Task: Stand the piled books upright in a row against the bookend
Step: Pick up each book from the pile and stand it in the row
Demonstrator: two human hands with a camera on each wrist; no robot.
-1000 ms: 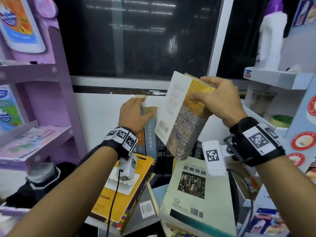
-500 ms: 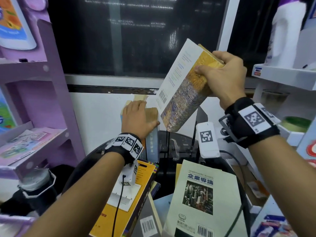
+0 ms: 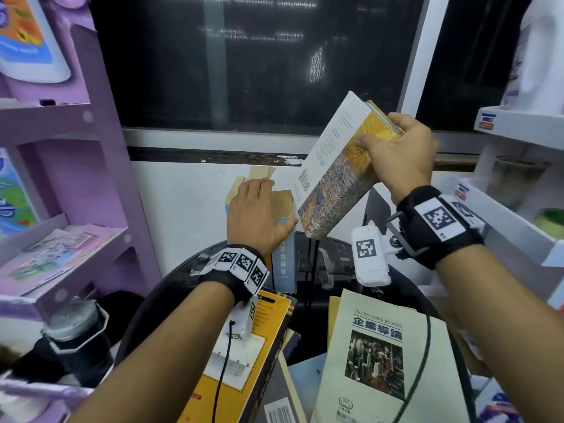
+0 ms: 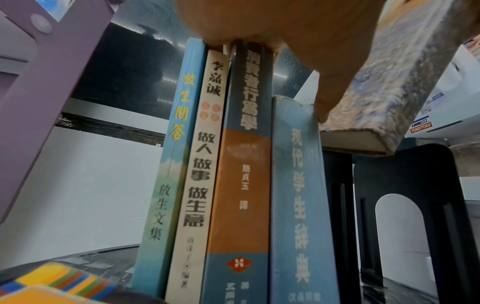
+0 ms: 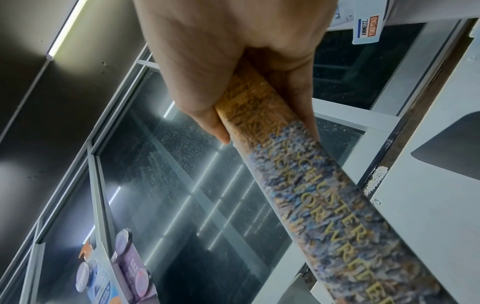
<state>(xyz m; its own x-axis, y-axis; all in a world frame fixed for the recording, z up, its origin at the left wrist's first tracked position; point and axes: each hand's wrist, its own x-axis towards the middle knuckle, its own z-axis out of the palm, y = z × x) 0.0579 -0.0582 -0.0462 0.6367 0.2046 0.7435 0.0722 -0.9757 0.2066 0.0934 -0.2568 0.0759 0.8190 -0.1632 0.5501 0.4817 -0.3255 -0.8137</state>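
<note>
- Since the earlier frame my right hand (image 3: 399,154) has swung the thick book (image 3: 338,175) over to the right and tipped it further, its lower end now pointing down-left toward the row
- Nearest me, the pile on the dark round worktop (image 3: 308,300): a pale green book (image 3: 375,358) lies flat face up, and beside it on the left lies a yellow book (image 3: 244,355) with a striped edge, partly under my left forearm
- My left hand (image 3: 259,215) lies palm down, fingers straight, on top of the standing books (image 4: 233,164); the left wrist view shows four spines upright and touching one another, the blue dictionary (image 4: 296,195) rightmost
- Just right of that blue spine I see the black bookend (image 4: 415,195), upright; a gap stands between the row and its arched plate
- My right hand is clamped on the upper end of the thick book, thumb on one cover and fingers on the other, as the right wrist view shows; the book hangs tilted in the air, its lower corner above the gap and close by my left thumb
- Farther back: a white wall (image 3: 183,215), a dark window (image 3: 259,62), and a purple shelf (image 3: 91,148) on the left
</note>
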